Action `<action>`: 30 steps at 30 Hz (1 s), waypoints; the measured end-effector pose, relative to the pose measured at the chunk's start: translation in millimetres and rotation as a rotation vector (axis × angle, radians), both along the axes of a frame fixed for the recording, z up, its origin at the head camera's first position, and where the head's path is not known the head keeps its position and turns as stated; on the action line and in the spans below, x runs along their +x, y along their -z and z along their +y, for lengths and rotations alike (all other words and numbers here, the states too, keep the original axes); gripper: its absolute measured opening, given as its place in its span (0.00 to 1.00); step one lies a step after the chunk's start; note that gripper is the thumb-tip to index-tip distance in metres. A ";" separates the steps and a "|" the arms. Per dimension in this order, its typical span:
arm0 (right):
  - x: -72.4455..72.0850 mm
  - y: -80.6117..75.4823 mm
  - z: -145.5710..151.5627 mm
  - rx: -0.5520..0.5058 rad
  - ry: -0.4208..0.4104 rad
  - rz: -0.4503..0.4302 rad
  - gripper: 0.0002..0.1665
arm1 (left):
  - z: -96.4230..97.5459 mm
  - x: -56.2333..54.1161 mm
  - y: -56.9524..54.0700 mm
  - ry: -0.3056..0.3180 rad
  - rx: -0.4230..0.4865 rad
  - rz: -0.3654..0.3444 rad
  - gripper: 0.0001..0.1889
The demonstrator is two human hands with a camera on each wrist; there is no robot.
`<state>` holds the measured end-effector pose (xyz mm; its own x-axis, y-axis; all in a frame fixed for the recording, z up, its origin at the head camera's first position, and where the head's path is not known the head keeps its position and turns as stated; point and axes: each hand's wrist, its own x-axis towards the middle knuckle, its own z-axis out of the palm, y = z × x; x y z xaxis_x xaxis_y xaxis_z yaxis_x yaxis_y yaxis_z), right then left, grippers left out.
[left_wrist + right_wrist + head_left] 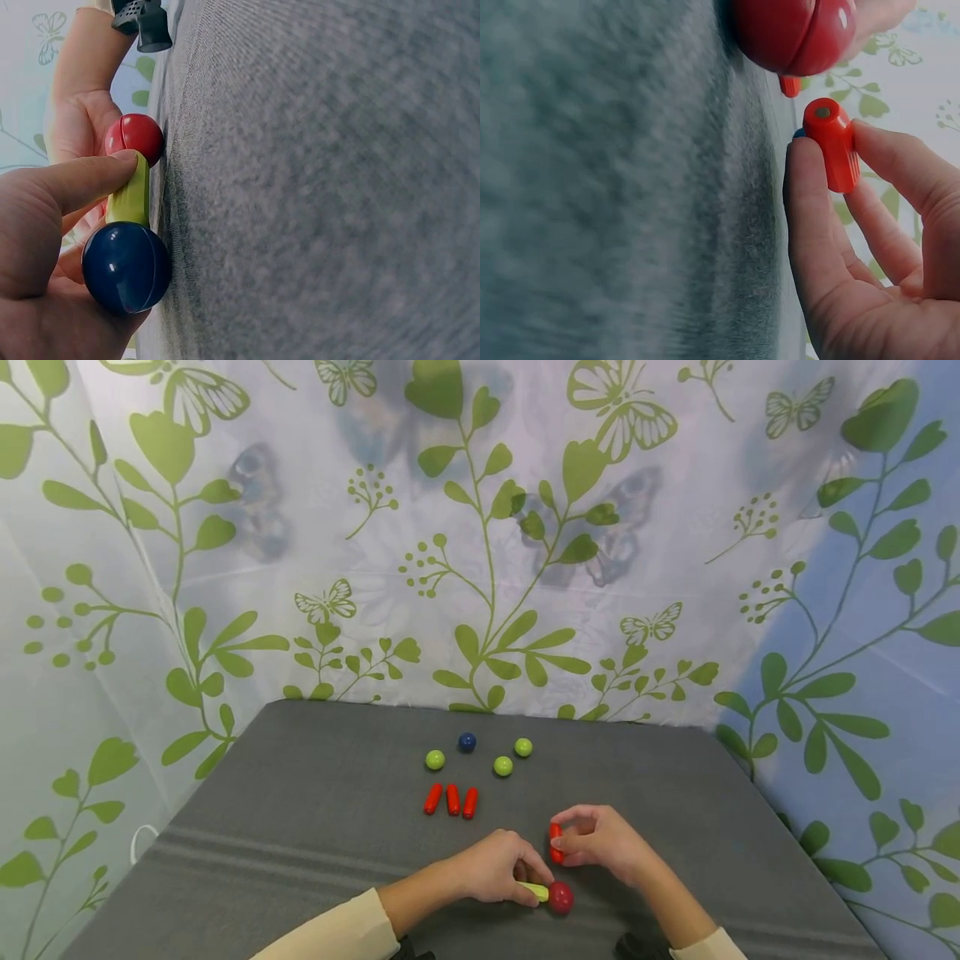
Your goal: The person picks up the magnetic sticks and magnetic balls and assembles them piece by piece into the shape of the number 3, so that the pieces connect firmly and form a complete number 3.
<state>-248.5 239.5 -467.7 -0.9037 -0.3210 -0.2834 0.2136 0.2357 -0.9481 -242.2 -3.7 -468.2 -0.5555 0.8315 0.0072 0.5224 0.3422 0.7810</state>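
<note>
My left hand (495, 867) pinches a yellow-green rod (129, 199) low over the table. A red ball (560, 898) sits at the rod's right end. At its other end is a dark blue ball (126, 268), which the hand hides in the head view. Between thumb and fingers, my right hand (606, 845) holds a short red rod (832, 150) with a grey, metal-looking spot in its end. That rod stays apart from the red ball, slightly beyond it in the head view.
Three red rods (453, 800) lie side by side on the grey cloth-covered table (315, 793). Behind them are three green balls (503, 766) and a blue ball (467, 742). A leaf-patterned curtain (480, 568) hangs along the table's back edge.
</note>
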 end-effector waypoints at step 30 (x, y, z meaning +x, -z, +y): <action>14.9 6.4 4.3 -0.053 -0.077 -0.047 0.28 | 0.0 -2.1 2.4 0.014 0.004 -0.009 0.14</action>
<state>-233.6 243.8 -474.1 -0.8619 -0.4048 -0.3054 0.2410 0.2030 -0.9491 -244.3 -3.7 -470.5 -0.5440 0.8391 0.0058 0.5196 0.3315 0.7875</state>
